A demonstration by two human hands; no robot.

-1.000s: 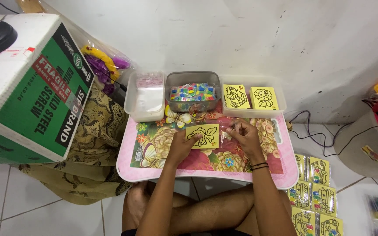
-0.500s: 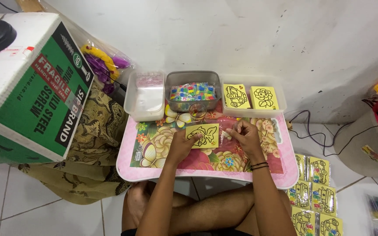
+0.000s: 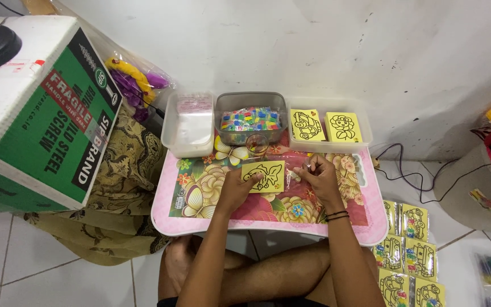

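A yellow card (image 3: pixel 264 175) with a black line drawing lies on the pink flowered low table (image 3: pixel 200 224). My left hand (image 3: pixel 235 189) rests on the card's left edge and holds it flat. My right hand (image 3: pixel 317 177) sits just right of the card, its fingers pinched on a small thin white stick. A small clear cup (image 3: pixel 257 145) stands just behind the card.
Three clear tubs line the table's back: one with plastic bags (image 3: pixel 188 123), one with small coloured packets (image 3: pixel 251 117), one with yellow cards (image 3: pixel 328 125). A large green and white cardboard box (image 3: pixel 35 113) stands left. Packed cards (image 3: pixel 408 253) lie on the floor at right.
My right hand has shifted slightly beside the card. The left hand and the card stay in place.
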